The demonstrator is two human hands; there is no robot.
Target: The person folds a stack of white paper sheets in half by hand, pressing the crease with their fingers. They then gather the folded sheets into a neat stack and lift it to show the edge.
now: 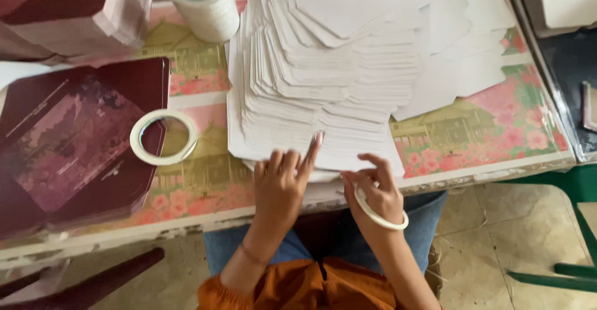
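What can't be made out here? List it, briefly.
- White card stack, head view: far end cut off by the top edge.
- Left hand: covers the cards beneath its fingers.
- Right hand: what its fingertips pinch is too small to tell.
- Clear bottle: top cut off by the frame.

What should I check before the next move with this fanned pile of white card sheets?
1. Left hand flat on the white sheets: ok.
2. Right hand pinching a sheet edge: cannot tell.
3. Tape ring on the right wrist, away from the fingers: ok.
4. Tape roll apart from the pile: ok.
5. Maroon folders apart from the sheets: ok.
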